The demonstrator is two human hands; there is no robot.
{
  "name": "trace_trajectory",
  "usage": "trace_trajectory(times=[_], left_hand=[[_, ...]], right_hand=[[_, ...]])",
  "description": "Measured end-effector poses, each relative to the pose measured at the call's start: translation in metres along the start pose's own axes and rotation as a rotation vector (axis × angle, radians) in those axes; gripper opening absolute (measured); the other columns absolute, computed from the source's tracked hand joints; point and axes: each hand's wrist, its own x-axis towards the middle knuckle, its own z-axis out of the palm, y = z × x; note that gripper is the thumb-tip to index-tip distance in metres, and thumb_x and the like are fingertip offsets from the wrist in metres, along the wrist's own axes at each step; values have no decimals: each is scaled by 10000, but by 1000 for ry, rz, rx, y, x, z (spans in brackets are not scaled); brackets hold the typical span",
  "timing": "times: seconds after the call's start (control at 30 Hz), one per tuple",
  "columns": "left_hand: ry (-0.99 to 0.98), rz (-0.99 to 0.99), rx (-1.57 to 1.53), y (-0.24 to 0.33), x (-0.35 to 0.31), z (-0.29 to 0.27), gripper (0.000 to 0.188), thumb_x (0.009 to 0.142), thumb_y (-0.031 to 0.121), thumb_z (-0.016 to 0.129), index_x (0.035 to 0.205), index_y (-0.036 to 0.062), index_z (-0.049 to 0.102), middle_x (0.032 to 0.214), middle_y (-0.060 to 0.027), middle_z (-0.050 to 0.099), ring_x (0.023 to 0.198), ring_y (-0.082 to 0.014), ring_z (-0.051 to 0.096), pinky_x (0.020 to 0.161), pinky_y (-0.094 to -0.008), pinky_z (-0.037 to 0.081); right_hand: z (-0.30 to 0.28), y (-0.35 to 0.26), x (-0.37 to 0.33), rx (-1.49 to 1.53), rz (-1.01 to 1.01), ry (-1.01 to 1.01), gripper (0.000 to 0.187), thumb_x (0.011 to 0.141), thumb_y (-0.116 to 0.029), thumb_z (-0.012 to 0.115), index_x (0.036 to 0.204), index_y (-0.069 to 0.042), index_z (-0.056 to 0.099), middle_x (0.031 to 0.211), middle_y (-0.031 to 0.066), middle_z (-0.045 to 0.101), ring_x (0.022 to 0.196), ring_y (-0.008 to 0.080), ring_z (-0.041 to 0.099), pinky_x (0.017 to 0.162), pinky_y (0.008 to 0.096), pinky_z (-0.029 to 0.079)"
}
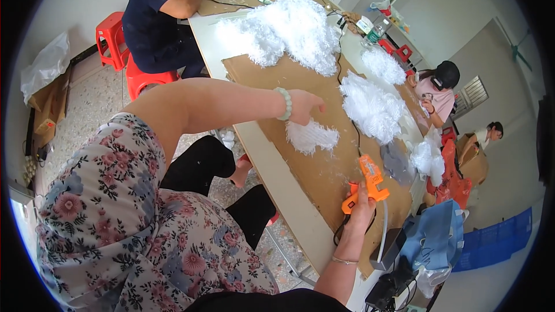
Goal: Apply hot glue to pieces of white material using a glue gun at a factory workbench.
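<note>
My left hand [303,107], with a pale green bead bracelet [284,103] on its wrist, hovers over or just touches a small white fringed piece [313,137] on the brown cardboard [289,156]. One finger reaches out to the right; the others are partly hidden under the hand. In my right hand [363,208] is an orange glue gun [368,179], gripped by its handle, its nozzle towards the far side. A pale glue stick [385,222] trails out of its back end.
Fluffy white fringe heaps [295,29] cover the table's far part; another heap [376,110] lies right. A black cord [355,133] crosses the cardboard. Near right stand a black box [388,248] and a blue bag [433,234]. Other people [150,20] sit around; red stools [111,40] stand left.
</note>
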Motion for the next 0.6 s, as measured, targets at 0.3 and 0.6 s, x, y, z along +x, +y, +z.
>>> trace_trajectory(times=[0.3,0.6], left_hand=[[432,-114,-12,-45,3,-61,333,679,108,573,991,87,686,900,-150,665,806,-268,637,751,-356,508],[799,-441,-35,-160,-7,-147,228,731,186,673,938,102,720,817,-90,689,704,-209,653,662,-311,530]], right_hand=[[-13,3,7,-86,56,-85,239,907,-264,584,935,-28,612,795,45,622,604,89,527,529,216,414],[-25,3,-4,-80,3,-92,229,910,-252,578,951,-28,599,844,60,634,617,91,532,530,221,415]])
